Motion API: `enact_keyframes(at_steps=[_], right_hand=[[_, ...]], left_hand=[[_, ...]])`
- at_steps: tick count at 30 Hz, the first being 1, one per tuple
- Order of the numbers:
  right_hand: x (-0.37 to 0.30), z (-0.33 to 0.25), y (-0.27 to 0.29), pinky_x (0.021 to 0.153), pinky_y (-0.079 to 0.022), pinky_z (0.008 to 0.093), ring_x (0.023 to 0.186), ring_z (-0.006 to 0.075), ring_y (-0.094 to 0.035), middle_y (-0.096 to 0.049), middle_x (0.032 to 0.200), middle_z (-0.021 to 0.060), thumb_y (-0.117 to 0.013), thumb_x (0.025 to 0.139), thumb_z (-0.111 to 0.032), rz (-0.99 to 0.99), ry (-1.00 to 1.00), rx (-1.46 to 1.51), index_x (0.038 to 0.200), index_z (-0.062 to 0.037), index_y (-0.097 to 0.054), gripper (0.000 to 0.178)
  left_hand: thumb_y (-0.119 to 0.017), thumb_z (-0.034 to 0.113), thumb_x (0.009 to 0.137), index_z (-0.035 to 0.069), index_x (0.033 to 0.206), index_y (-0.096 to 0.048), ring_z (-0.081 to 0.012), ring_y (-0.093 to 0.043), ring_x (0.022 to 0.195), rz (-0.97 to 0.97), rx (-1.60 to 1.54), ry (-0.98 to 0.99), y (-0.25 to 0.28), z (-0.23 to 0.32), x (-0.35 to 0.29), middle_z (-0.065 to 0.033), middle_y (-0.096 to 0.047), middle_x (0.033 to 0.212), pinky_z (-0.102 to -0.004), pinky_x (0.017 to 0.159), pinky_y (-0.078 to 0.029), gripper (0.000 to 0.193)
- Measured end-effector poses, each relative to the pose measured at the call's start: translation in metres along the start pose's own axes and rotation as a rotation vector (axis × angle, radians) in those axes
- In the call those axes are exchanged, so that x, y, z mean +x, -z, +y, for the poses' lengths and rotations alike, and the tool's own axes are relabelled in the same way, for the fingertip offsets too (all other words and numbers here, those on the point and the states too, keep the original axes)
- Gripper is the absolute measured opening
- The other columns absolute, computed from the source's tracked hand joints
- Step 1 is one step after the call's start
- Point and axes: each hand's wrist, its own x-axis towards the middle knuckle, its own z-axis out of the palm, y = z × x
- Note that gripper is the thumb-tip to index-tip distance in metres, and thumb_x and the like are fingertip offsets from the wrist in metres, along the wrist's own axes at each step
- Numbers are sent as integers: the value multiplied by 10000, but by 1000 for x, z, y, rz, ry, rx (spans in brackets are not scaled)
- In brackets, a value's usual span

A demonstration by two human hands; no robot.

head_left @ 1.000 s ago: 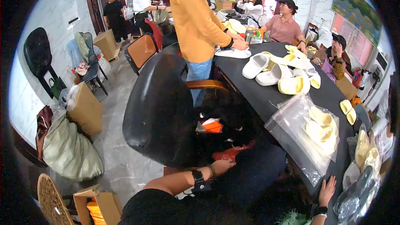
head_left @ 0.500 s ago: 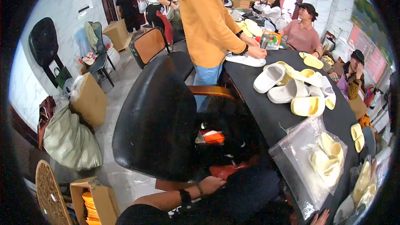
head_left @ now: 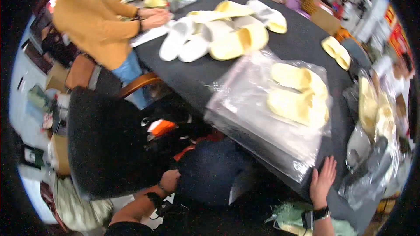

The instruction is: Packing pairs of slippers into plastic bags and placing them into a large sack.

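My right hand [head_left: 323, 182] lies flat on the black table [head_left: 302, 24] near its front edge, fingers stretched out and holding nothing. Just beyond it is a clear plastic bag [head_left: 245, 105] with a pair of pale yellow slippers [head_left: 291, 105] inside. To the right of that hand, more yellow slippers [head_left: 368, 107] lie in clear wrapping, beside a dark grey wrapped bundle [head_left: 372, 166]. Low beside my lap, my left hand [head_left: 169, 182] is close to the black chair [head_left: 109, 148]; its fingers are hidden, so I cannot tell what they do.
Loose white slippers [head_left: 177, 39] and yellow slippers [head_left: 240, 43] crowd the table's far left part. A person in an orange top [head_left: 96, 22] stands there. Another yellow pair [head_left: 336, 52] lies at the right edge. Green material [head_left: 288, 214] is below my right wrist.
My view has swung right and down toward the table, so the slippers and bag appear larger and farther left. My right hand, barely visible before, now shows fully on the table.
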Motion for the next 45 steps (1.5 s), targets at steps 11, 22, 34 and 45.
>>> enact_keyframes(at_steps=[11,22,34,45], right_hand=[[-14,7,8,1143,-121,504,1433,381,-157,-215,1542,190,-506,939,-289,17,-26,50,1442,13,-273,631],[42,-1,44,671,-530,349,737,287,-672,-670,927,157,-633,882,-171,-49,-179,895,1264,-2,-425,467],[83,-33,38,708,-509,395,759,327,-662,-656,790,181,-690,826,-414,2,-176,457,1225,37,-439,652],[79,-31,29,797,-522,359,808,317,-659,-652,857,187,-752,760,-287,-158,-246,787,1390,51,-248,875]], left_hand=[[-643,217,797,46,997,-623,-399,-626,804,68,-98,142,19,38,22,-192,-634,838,-462,707,-511,264],[-555,102,925,-3,986,-639,-260,-639,729,445,89,-56,138,87,105,-145,-654,856,-355,688,-508,148],[-560,226,968,-9,1289,-490,-140,-601,834,361,-531,-103,189,136,259,-94,-641,979,-270,740,-482,404],[-664,317,882,-8,995,-666,-81,-546,553,223,-375,10,189,174,303,-34,-636,648,-246,535,-436,344]])
